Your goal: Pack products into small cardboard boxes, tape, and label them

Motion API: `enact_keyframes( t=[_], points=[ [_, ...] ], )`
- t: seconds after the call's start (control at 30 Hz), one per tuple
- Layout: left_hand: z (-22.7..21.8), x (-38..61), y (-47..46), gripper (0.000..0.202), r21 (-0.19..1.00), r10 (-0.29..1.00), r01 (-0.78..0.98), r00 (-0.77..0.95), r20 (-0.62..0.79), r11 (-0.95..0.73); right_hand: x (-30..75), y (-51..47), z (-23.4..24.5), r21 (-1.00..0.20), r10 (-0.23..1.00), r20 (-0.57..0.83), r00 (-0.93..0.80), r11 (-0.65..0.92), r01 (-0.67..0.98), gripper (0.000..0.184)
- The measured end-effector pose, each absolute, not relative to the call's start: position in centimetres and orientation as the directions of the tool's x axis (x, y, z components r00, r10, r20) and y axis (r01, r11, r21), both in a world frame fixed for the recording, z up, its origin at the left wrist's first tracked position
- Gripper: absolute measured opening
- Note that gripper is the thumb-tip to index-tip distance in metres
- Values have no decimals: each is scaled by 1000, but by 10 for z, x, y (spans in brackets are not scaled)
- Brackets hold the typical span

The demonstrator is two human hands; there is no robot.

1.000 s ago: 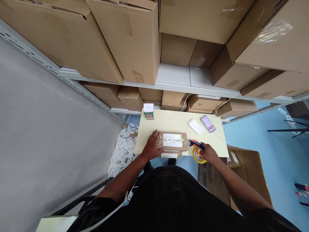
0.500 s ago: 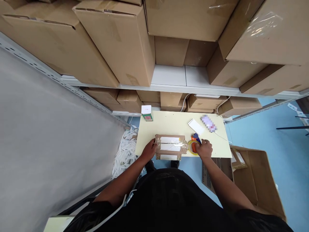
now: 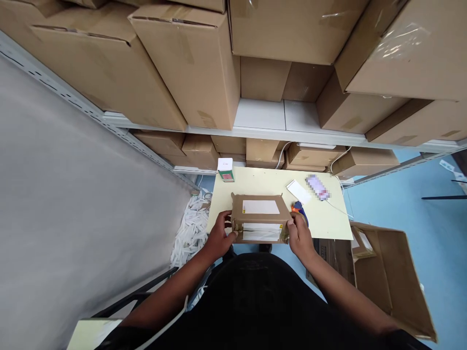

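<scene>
A small taped cardboard parcel [image 3: 260,218] with white labels is lifted a little over the near edge of the pale yellow table [image 3: 270,183]. My left hand [image 3: 221,232] grips its left end, fingers closed on it. My right hand [image 3: 298,232] grips its right end the same way. Just behind my right hand lies the tape dispenser [image 3: 299,210], blue and orange, mostly hidden by the parcel and hand.
On the table stand a small white and green box [image 3: 225,169], a white card [image 3: 298,191] and a blurred phone [image 3: 317,187] with a cable. Shelves of cardboard cartons [image 3: 189,63] rise behind. An open carton [image 3: 383,272] sits on the blue floor at right; paper strips [image 3: 189,223] lie at left.
My right hand let go of the tape dispenser, which now rests on the table, and took the parcel's right end. Both hands have raised and tilted the parcel toward me.
</scene>
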State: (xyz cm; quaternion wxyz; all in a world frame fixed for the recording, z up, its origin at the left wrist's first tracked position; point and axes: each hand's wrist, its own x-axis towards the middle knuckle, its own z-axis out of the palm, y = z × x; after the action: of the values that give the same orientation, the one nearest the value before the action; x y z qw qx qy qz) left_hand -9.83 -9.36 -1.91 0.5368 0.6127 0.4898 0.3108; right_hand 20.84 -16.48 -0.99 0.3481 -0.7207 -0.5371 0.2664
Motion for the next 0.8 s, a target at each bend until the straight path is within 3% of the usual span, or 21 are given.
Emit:
enact_keyframes(
  t=[0.13, 0.23, 0.43, 0.57, 0.67, 0.8],
  points=[
    [-50, -86, -87, 59, 976, 929, 116, 305, -211, 183, 207, -160, -43, -812, 968, 46, 246, -107, 573, 35],
    [-86, -72, -83, 52, 942, 908, 111, 250, -336, 318, 201, -160, -81, -851, 959, -79, 272, -207, 483, 39],
    [-121, -60, -62, 41, 825, 890, 414, 69, -450, 385, 208, -147, -118, -776, 855, -317, 410, -483, 406, 55],
    [-109, -55, -35, 41, 765, 863, 539, 128, -489, 353, 217, -113, -108, -711, 781, -475, 405, -612, 346, 63],
    [-93, -52, -30, 41, 815, 877, 494, 189, -441, 303, 218, -100, -99, -712, 754, -529, 390, -644, 279, 68],
    [-77, -60, -48, 44, 925, 965, 340, 129, -227, 172, 214, -119, -96, -831, 776, -484, 404, -552, 64, 72]
  ],
)
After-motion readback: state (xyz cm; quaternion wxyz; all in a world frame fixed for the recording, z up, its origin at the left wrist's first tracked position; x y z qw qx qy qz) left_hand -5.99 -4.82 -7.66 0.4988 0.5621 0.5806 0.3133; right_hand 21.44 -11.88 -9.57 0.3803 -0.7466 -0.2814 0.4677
